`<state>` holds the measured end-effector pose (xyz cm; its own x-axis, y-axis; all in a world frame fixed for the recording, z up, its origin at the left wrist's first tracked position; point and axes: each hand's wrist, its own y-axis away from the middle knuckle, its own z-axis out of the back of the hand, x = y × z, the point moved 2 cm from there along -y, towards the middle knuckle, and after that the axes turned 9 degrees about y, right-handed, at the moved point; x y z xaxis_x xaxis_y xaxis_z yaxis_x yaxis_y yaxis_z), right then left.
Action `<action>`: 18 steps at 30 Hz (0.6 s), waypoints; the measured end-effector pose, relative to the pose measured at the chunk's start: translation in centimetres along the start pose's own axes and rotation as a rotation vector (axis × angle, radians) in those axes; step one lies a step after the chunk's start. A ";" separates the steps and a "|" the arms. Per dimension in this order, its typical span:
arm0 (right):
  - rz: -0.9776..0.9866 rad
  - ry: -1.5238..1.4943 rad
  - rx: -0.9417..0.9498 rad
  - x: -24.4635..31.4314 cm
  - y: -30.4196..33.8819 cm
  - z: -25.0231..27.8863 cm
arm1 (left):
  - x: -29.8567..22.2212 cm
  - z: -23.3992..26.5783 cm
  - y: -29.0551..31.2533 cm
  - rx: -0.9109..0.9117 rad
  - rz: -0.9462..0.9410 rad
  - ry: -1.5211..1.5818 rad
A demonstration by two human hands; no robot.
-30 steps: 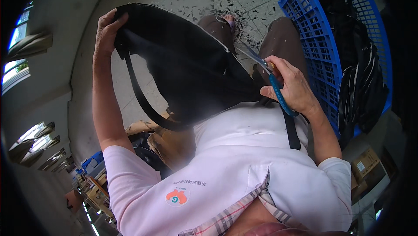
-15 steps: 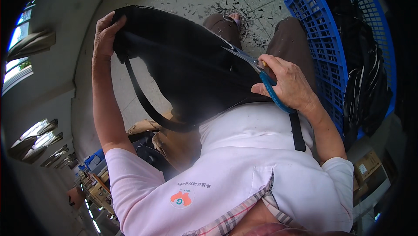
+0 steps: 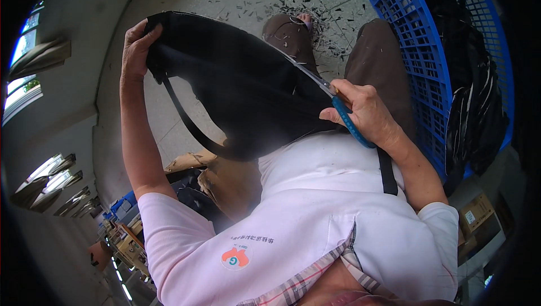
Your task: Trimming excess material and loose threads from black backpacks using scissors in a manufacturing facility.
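The cloth is black, edged with a pale line, and its strap is black too. The scissors pair silver blades with teal handles. A white shirt carries an orange-and-teal emblem and a beige, grey and red plaid collar. Trousers are brown; toward the blue crate's near edge, black fabric shows white streaks.

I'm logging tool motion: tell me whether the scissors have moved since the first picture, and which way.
Yes. Judged against the blue basket, the scissors have shifted a little to the left, away from it.
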<state>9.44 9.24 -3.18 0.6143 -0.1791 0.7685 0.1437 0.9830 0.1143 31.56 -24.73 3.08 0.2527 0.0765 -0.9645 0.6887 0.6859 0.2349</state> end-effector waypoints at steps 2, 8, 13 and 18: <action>-0.063 -0.148 0.076 -0.1 0.0 -0.1 | 0.1 0.0 0.1 0.002 -0.005 -0.003; 0.020 -0.050 -0.047 -0.3 0.2 -0.5 | -0.1 -0.4 0.3 -0.010 -0.013 0.000; -0.065 -0.227 0.030 -1.6 0.5 -0.3 | -0.5 -0.1 0.4 0.021 -0.009 0.046; -0.218 -0.605 0.028 -3.4 2.1 -0.4 | -1.5 0.4 0.4 -0.012 -0.032 0.050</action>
<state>7.94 11.90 -5.76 0.0261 -0.3284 0.9442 0.1908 0.9288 0.3177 31.71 -24.83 4.64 0.1964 0.0898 -0.9764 0.6876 0.6973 0.2024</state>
